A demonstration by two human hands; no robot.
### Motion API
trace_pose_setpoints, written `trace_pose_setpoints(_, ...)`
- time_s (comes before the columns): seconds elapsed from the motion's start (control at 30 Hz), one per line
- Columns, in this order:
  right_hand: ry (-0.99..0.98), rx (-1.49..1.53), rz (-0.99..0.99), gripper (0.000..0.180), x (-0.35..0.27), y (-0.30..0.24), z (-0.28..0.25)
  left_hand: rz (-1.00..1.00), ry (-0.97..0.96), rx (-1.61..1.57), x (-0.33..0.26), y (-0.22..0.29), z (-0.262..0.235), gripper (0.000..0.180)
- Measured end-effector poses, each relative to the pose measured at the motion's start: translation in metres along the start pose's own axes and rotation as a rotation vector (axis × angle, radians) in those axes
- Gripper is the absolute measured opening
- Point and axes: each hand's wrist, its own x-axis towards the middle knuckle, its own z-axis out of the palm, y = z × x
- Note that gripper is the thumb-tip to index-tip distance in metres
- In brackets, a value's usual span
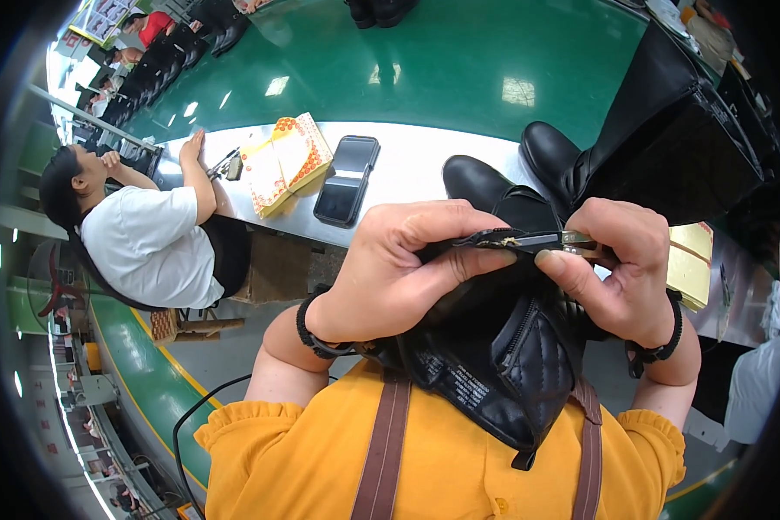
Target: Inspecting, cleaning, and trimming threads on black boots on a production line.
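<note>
A black quilted boot (542,368) with a zipper and a pull loop lies against my chest, its shaft toward me. My left hand (390,264) pinches the boot's edge between thumb and fingers, and light, frayed threads (504,242) show there. In my right hand (624,260) is a small pair of metal thread snips (543,241), gripped near its brass-coloured end. The snips' tips meet the edge beside my left thumb. The fingers under the boot's edge are hidden.
A white table (416,156) carries a black phone (347,180), a stack of yellow printed sheets (290,165) and several black boots (659,130). More yellow paper (690,260) lies at the right. A person in a white shirt (152,243) sits at the left.
</note>
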Motion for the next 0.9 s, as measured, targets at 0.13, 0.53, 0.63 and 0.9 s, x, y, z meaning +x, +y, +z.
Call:
trace_pose_setpoints(0.13,0.005,-0.047,0.031,0.03,-0.0002,-0.006,-0.0068,0.004,0.05,-0.015,0.0004,0.0,0.0009,0.013)
trace_pose_setpoints(0.53,0.021,-0.083,0.003,0.031,0.001,-0.0076,-0.0044,0.04,0.025,0.084,0.001,0.002,0.0025,0.013)
trace_pose_setpoints(0.63,-0.011,-0.066,0.017,0.031,0.0021,-0.0093,-0.0037,0.098,0.04,0.069,0.0003,-0.0028,0.0035,0.021)
trace_pose_setpoints(0.9,0.0,-0.032,0.039,0.03,0.0041,-0.009,0.0018,0.059,0.022,0.077,0.0008,0.002,0.0038,0.016)
